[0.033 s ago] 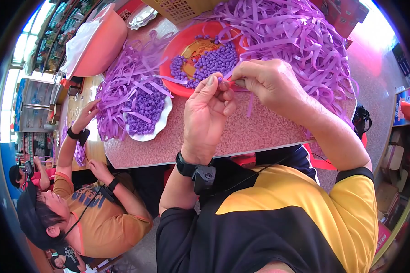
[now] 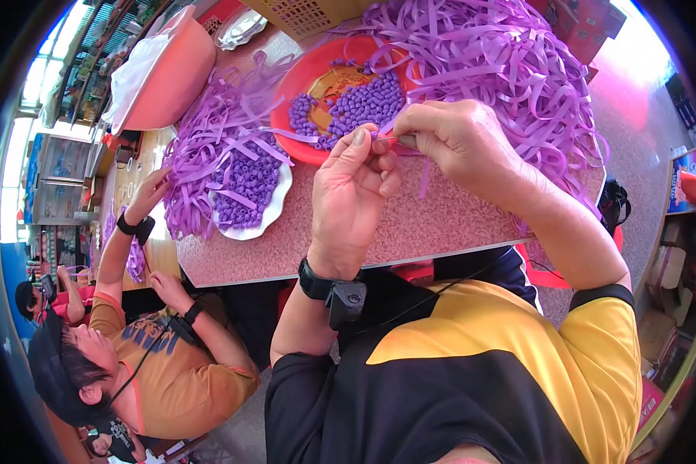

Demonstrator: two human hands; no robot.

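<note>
My left hand [image 2: 351,197] is closed, thumb against fingers, pinching a small purple bead [image 2: 380,145] at its fingertips. From the right, my right hand [image 2: 460,143] pinches a thin needle-like rod [image 2: 390,138] whose tip meets the bead; whether it passes through is too small to tell. A purple ribbon [image 2: 294,136] runs leftward from by my left thumb. Both hands are over the near rim of a red bowl [image 2: 288,145] holding many loose purple beads [image 2: 371,100]. A large heap of purple ribbons [image 2: 495,69] lies behind and right of my right hand.
A white scalloped plate [image 2: 274,210] of purple beads sits left, beside more ribbons [image 2: 189,178]. Beyond are a pink basin [image 2: 174,85] and a yellow basket [image 2: 305,19]. A co-worker [image 2: 162,379] reaches toward the left ribbons. The table's near edge [image 2: 410,259] runs below my wrists.
</note>
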